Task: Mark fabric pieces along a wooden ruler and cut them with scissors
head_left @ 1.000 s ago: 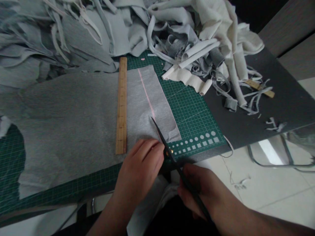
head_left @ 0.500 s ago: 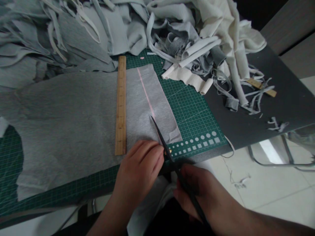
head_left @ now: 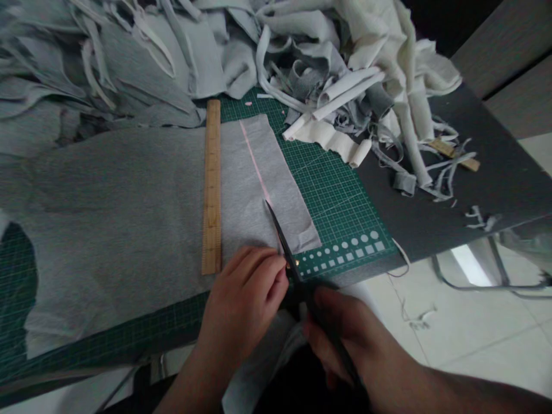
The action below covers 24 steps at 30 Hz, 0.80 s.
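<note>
A grey knit fabric sheet [head_left: 125, 201] lies flat on a green cutting mat [head_left: 340, 195]. A pink chalk line [head_left: 254, 161] runs along its right part. My right hand [head_left: 345, 339] grips black scissors [head_left: 284, 253] whose blades lie in the cloth along the chalk line. My left hand [head_left: 245, 299] presses the fabric's near edge just left of the blades, fingers curled down on the cloth. A wooden ruler [head_left: 211, 184] rests on the fabric to the left of the line.
Heaps of grey and cream fabric offcuts and rolled strips [head_left: 345, 86] crowd the back of the table. Loose scraps and a small wooden piece [head_left: 452, 152] lie on the dark tabletop [head_left: 474, 195] at right. Beyond the table's edge is a tiled floor with cables [head_left: 487, 282].
The scissors have crept slightly forward along the pink line, and my right hand has moved a little up and left with them. My left hand stays put.
</note>
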Motion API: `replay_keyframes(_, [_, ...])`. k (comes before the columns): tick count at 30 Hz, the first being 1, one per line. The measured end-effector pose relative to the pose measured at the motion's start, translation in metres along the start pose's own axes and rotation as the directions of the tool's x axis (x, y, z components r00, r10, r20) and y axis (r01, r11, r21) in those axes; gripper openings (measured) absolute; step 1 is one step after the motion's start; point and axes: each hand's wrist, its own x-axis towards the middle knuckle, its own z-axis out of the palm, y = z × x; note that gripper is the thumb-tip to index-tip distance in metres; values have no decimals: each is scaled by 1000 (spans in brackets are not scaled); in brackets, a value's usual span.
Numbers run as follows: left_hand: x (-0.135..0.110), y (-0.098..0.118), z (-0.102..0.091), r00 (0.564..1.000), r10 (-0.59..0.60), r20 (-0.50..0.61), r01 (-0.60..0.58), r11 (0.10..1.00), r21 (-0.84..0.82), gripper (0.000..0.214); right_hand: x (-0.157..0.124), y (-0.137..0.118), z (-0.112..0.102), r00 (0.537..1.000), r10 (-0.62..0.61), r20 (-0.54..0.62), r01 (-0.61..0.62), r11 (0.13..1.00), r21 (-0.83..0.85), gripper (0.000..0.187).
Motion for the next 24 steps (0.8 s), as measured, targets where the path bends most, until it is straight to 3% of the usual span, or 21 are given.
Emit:
replay_keyframes(7, [0,1,1,999,-30,22,30,999,-12,19,2,-3,0,995,-4,-98,-9,992,-129,18])
replay_keyframes(12, [1,1,6,986,-139,-88,148,984,101,30,1,-3,-1,997,30,-77,-32,999,-21,21])
replay_keyframes(15, [2,1,8,982,-168,-89,178,978,113,38,1,-3,0,998,44,-43,-42,998,54,25])
replay_keyframes(24, [-1,-1,4,994,-104,-16,106,979,172,15,2,-11,-3,999,33,-22,-31,993,110,30])
